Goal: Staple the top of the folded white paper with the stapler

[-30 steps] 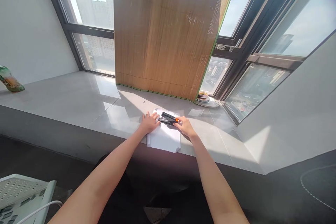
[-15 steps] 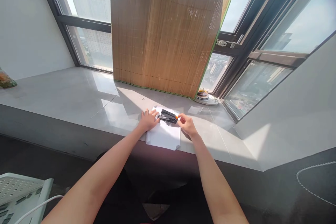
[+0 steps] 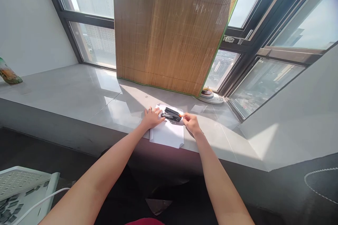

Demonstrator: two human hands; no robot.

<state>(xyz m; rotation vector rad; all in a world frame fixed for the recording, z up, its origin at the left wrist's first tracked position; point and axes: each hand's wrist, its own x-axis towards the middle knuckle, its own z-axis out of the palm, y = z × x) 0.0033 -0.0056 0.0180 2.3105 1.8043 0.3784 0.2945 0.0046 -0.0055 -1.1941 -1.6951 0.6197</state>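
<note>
A black stapler (image 3: 171, 114) with an orange end lies across white paper (image 3: 167, 135) on the window sill. My left hand (image 3: 152, 118) rests at the paper's upper left side, fingers spread, its thumb on the sheet close to the stapler's left end. At the other end, my right hand (image 3: 192, 123) has its fingers bent, with thumb and forefinger pinching the orange part of the stapler. The paper's lower right corner curls up a little.
Behind the paper hangs a bamboo blind (image 3: 169, 35) with green edging. A stack of plates (image 3: 210, 96) stands at the window's right corner, and a bottle-like package (image 3: 10, 74) sits at the far left. The sill's front edge runs just below the paper. A white slotted rack (image 3: 29, 186) stands lower left.
The whole view has shifted slightly, so everything sits a little further right. Both hands keep nearly the same places around the stapler.
</note>
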